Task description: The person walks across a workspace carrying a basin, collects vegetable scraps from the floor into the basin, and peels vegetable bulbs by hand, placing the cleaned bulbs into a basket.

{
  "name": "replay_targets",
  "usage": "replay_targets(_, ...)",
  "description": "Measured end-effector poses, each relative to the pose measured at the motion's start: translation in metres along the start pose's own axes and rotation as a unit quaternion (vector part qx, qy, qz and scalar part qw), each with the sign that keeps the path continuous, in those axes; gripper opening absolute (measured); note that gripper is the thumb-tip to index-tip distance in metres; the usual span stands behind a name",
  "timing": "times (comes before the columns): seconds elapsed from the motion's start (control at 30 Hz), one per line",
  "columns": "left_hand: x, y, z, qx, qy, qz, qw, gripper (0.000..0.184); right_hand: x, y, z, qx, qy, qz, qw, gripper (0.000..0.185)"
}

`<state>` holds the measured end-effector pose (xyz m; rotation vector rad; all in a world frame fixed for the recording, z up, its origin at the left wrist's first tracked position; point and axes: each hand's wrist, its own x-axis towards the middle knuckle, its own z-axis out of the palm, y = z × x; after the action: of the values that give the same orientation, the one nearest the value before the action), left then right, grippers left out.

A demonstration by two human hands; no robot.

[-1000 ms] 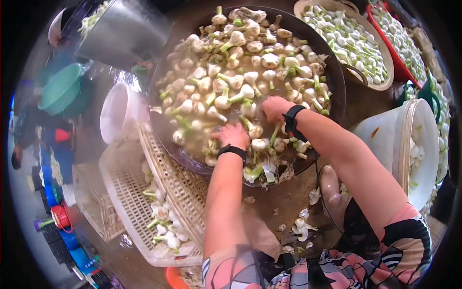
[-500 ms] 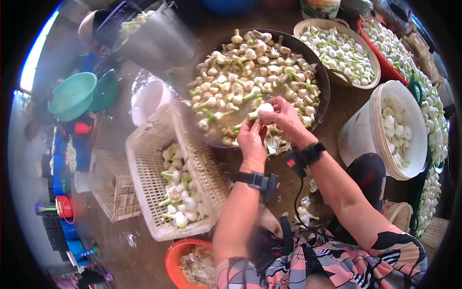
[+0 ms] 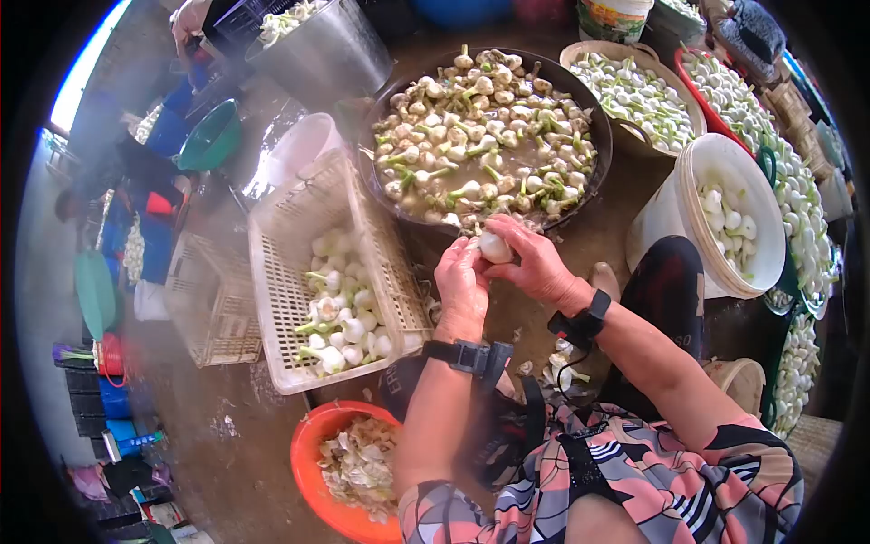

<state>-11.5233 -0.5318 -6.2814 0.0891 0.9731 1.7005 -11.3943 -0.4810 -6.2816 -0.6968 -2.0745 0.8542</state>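
Note:
A white garlic bulb [image 3: 495, 248] is held between my two hands, just in front of the near rim of a wide dark pan. My right hand [image 3: 536, 265] has its fingers and thumb closed around the bulb. My left hand [image 3: 461, 283] pinches it from the left, at what looks like the stem end, mostly covered by the fingers. Unpeeled garlic bulbs [image 3: 471, 136] with short green stems sit in murky water in the pan [image 3: 605, 150]. On the left, a cream plastic crate [image 3: 272, 299] holds cleaned white garlic [image 3: 340, 331].
An orange basin [image 3: 308, 444] of peeled skins stands near my left knee. To the right, a white bucket [image 3: 662, 204] contains garlic. A tan basin [image 3: 696, 118] and a red basin [image 3: 716, 113] of garlic lie behind. A metal pot [image 3: 331, 59] stands at the back left.
Both hands have drawn back toward me with the garlic bulb, from above the pan to its near edge. The view has shifted, and more of the orange basin shows.

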Motion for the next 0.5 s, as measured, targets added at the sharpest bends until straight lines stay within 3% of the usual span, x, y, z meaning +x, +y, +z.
replay_targets(0.17, 0.030, -0.013, -0.007, 0.030, 0.010, 0.009, 0.999, 0.021, 0.003, 0.018, 0.005, -0.066, 0.014, -0.049, 0.997, 0.068)
replay_targets(0.37, 0.036, -0.014, 0.007, 0.111, 0.058, 0.031, 0.992, 0.022, 0.016, 0.016, -0.001, -0.066, 0.014, -0.005, 0.998, 0.077)
replay_targets(0.43, 0.038, -0.010, 0.006, 0.129, 0.051, 0.033, 0.990, 0.023, 0.021, 0.011, -0.010, 0.050, -0.024, 0.120, 0.991, 0.074)
replay_targets(0.5, 0.037, -0.015, 0.009, 0.204, 0.041, 0.107, 0.972, 0.021, 0.023, 0.012, -0.014, 0.204, -0.040, 0.216, 0.954, 0.069)
